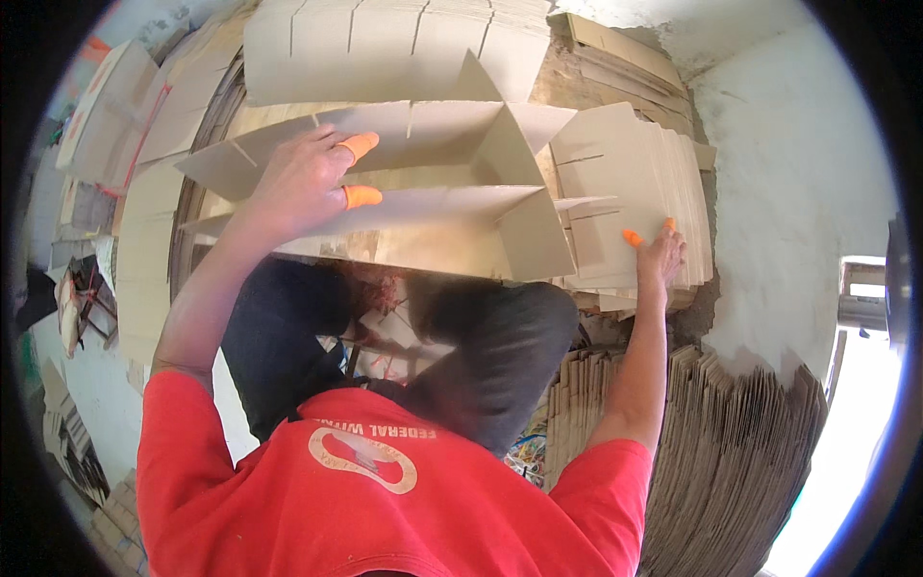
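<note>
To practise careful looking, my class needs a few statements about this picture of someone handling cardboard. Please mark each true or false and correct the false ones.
1. The right hand is at a stack of slotted cardboard sheets. True.
2. The left hand wears blue finger covers. False: its finger covers are orange.
3. A cross piece meets two long strips near their right ends. True.
4. The person's shirt is green. False: it is red.
5. The person's trousers are dark. True.
</note>
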The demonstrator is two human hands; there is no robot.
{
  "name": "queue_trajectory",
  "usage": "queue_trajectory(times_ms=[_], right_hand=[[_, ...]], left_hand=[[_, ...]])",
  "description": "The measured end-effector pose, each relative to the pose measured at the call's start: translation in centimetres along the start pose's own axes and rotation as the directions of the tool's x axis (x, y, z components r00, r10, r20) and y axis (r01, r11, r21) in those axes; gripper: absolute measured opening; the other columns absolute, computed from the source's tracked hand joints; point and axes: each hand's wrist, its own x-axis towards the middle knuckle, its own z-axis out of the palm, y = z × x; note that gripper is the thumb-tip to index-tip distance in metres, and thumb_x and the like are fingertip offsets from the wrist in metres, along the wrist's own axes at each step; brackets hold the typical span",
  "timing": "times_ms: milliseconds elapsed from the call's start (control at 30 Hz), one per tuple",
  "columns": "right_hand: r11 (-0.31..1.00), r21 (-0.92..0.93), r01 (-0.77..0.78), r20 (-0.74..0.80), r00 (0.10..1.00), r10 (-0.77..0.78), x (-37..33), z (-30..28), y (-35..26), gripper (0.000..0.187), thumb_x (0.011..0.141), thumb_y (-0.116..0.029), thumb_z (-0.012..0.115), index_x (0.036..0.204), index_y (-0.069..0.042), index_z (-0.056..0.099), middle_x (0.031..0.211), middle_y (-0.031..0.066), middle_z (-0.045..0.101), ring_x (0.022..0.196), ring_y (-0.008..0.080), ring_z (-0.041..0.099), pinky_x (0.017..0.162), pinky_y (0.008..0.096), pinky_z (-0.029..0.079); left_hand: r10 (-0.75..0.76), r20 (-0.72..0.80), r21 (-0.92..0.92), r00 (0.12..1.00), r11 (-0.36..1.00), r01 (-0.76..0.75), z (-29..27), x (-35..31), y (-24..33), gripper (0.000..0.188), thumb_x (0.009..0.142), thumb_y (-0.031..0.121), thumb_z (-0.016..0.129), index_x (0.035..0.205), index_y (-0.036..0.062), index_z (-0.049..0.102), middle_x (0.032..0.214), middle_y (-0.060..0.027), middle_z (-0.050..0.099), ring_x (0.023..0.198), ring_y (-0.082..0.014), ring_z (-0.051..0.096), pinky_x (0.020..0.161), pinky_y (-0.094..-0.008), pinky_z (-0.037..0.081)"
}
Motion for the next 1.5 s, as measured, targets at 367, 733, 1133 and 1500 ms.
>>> queue_trajectory(times_ms=[367,733,1133,1500], right_hand=[[0.877,0.433,0.209,-0.354,0.934,-0.048,2.3,-9.9,1.9,0.027,0.085,-0.025,0.069,0.085,0.001,0.059,0.068,0.0133,0.061,0.060,0.0169,0.052,0.059,0.0337,0.047],[0.823,0.514,0.241,-0.257,0.959,-0.120,2.9,-4.3,2.6,0.010,0.078,-0.005,0.056,0.081,0.004,0.059,0.070,0.0273,0.056,0.061,0.0333,0.054,0.062,0.0451,0.045],[0.698,0.663,0.270,-0.535,0.823,0.190,0.3,-12.6,3.2,0.022,0.083,-0.025,0.079,0.089,-0.005,0.073,0.060,-0.0100,0.049,0.057,0.0015,0.036,0.047,0.0197,0.027],[0.223,0.823,0.522,-0.367,0.788,-0.494,-8.6,-21.3,-9.9,0.069,0.074,0.017,0.059,0.139,-0.005,0.050,0.105,0.0047,0.068,0.095,0.0073,0.059,0.085,0.0227,0.050]], left_hand=[[-0.077,0.337,-0.013,0.938,0.996,0.087,3.4,-0.7,-1.7,0.046,0.078,0.025,0.074,0.118,0.0031,0.063,0.101,-0.0175,0.066,0.095,-0.0350,0.062,0.080,-0.0413,0.050],[0.340,0.166,-0.206,0.925,0.930,-0.305,7.1,11.7,12.7,0.044,0.078,0.045,0.071,0.086,0.0016,0.065,0.085,-0.0173,0.065,0.092,-0.0315,0.063,0.080,-0.0439,0.050],[0.186,0.102,-0.345,0.977,0.928,-0.141,6.4,13.5,11.5,0.031,0.085,0.029,0.067,0.093,0.0007,0.058,0.085,-0.0180,0.063,0.084,-0.0340,0.063,0.072,-0.0452,0.049],[-0.067,-0.058,-0.108,0.996,0.992,0.061,4.4,-1.5,-0.7,0.033,0.079,0.020,0.072,0.110,0.0090,0.069,0.090,-0.0148,0.065,0.083,-0.0325,0.064,0.073,-0.0425,0.052]])
